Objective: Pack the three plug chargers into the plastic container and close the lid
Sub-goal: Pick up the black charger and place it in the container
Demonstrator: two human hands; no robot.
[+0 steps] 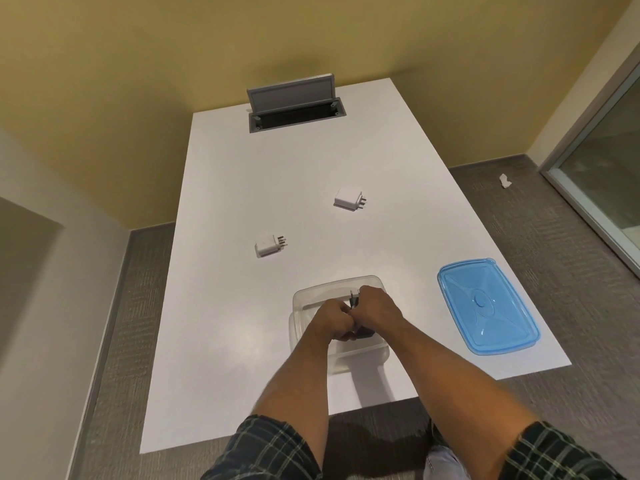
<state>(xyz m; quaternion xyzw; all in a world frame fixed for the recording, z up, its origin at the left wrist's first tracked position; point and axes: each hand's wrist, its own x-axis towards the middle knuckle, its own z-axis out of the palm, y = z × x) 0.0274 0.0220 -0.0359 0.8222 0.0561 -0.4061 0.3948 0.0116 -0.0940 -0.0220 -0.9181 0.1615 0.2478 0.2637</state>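
A clear plastic container (304,299) stands on the white table near the front edge. Both my hands are over it, pressed together around a black plug charger (354,300) whose prongs stick up between them. My left hand (330,322) grips its lower part and my right hand (375,306) grips the top; most of the charger is hidden. Two white plug chargers lie on the table further back: one (266,244) to the left of centre, the other (348,198) further away to the right. The blue lid (486,308) lies flat to the right of the container.
An open grey cable hatch (294,109) with its flap raised sits at the table's far end. The table's (225,341) front edge runs just below my forearms. A scrap of white paper (505,180) lies on the carpet at the right, by a glass partition.
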